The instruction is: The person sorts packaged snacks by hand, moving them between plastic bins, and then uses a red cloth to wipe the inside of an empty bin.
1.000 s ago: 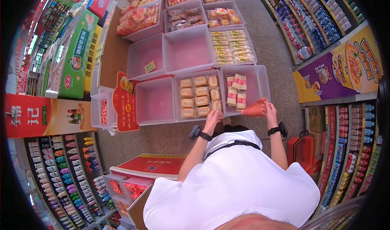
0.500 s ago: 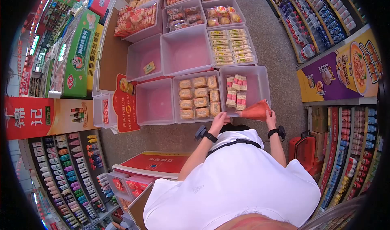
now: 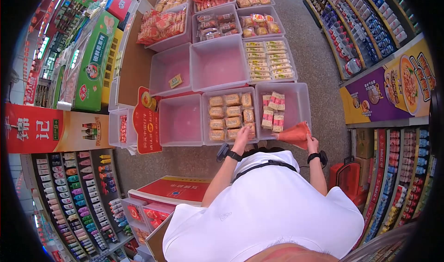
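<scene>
My right hand is closed on one end of a red cloth, which hangs over the front right corner of a translucent bin. That bin holds several pink-and-cream packets. My left hand is over the front edge of the neighbouring bin, by the packs of brown wrapped cakes; its fingertips are too small to read clearly.
Beyond are an empty-looking pink-floored bin, a bin with one small packet and a bin of white-green packets. A red sign stands left; a red case sits right on the floor.
My left hand has moved left, from near the red cloth to the front of the brown cake bin. My right hand still holds the cloth. The bins appear slightly lower and further right.
</scene>
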A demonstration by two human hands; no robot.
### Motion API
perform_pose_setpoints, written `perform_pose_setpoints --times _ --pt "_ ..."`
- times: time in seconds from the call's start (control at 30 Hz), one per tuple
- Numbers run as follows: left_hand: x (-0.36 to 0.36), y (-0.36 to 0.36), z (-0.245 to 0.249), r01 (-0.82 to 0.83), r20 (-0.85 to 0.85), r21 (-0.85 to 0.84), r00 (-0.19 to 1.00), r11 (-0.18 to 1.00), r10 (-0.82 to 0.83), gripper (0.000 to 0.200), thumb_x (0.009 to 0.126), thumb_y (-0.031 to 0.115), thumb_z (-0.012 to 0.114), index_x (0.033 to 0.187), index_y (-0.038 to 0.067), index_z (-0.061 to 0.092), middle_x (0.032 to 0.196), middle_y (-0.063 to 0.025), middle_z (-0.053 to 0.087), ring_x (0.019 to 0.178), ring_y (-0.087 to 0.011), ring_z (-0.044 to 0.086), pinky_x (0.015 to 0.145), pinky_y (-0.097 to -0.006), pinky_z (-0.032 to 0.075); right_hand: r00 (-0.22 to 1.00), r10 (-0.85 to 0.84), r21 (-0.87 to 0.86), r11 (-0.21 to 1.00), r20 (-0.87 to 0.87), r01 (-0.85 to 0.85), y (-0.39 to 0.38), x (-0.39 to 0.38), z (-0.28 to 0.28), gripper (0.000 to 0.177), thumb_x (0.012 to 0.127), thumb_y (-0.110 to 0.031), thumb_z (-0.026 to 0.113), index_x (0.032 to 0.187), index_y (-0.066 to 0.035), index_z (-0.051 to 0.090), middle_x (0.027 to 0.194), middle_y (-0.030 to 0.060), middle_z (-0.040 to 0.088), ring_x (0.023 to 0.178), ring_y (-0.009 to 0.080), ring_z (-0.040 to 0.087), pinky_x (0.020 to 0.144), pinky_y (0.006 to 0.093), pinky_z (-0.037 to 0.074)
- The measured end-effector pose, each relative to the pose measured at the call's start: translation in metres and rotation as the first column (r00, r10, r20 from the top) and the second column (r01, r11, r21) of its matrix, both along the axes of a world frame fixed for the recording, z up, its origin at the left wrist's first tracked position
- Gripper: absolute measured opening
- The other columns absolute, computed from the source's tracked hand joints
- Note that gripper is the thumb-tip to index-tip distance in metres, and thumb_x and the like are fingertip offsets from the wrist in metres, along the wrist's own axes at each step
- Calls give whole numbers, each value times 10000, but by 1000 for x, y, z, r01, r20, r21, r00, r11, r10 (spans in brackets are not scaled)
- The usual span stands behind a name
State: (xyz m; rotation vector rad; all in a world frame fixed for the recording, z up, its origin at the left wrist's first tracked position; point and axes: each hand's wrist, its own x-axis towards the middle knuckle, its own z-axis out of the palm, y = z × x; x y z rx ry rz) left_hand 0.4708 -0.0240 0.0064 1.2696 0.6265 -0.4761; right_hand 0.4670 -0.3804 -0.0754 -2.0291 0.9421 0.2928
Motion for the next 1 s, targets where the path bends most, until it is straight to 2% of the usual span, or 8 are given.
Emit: perform_pose_setpoints --times 0.07,0.2,0.27,0.37,0.5,0.57,0.9,1.0 --pt "-3 0 4 -8 4 -32 1000 999 8 397 930 339 402 1180 37 460 1022 -109 593 909 -197 594 797 -317 443 989 -142 133 982 43 135 -1 -3 -8 443 761 -360 659 943 42 621 901 142 640 870 226 603 758 324 460" --pt "-14 -4 -5 -14 -17 -98 1000 995 13 379 922 347 417 1137 44 487 1011 -102 599 920 -196 584 784 -310 443 975 -216 402 889 -48 217 2 1 9 353 771 -304 665 913 16 623 879 109 633 848 191 601 722 307 471" --pt "-18 -8 -7 7 -22 -96 1000 995 -9 383 922 350 415 1145 45 483 1017 -99 598 918 -196 585 788 -310 441 949 -315 618 740 -31 266 15 5 30 287 793 -254 643 933 -6 610 891 89 628 835 173 603 731 294 473" --pt "-22 -12 -14 40 -34 -109 998 993 -44 388 923 354 414 1156 50 476 1028 -91 595 917 -194 585 792 -309 440 944 -315 725 671 94 152 28 11 48 256 809 -206 607 973 -9 591 938 84 618 846 175 601 764 297 469" --pt "-18 -16 -8 51 -43 -115 998 992 -56 375 924 345 413 1162 62 477 1017 -79 596 903 -182 585 779 -299 439 914 -363 799 596 181 79 42 20 58 276 814 -197 582 1025 -20 567 988 79 603 894 182 591 807 302 458" --pt "-17 -16 -8 48 -48 -115 997 992 -54 371 925 342 414 1162 65 480 1011 -75 596 896 -177 585 774 -294 439 918 -384 916 396 102 64 50 22 70 310 822 -194 554 1084 -30 530 1032 81 585 932 193 578 841 318 455" --pt "-11 -17 4 11 131 -134 991 991 7 377 935 331 402 1182 53 466 1021 -91 582 898 -185 585 796 -293 451 946 -295 991 71 132 -116 105 51 175 430 828 -201 526 1204 -13 435 1185 130 528 1085 248 525 944 379 409" --pt "-3 -17 20 54 140 -180 990 982 -28 340 928 297 430 1203 98 455 1068 -30 579 912 -128 567 765 -272 436 952 -275 989 -29 133 -146 134 55 209 432 828 -195 520 1208 -9 430 1196 138 520 1094 253 520 945 392 409"
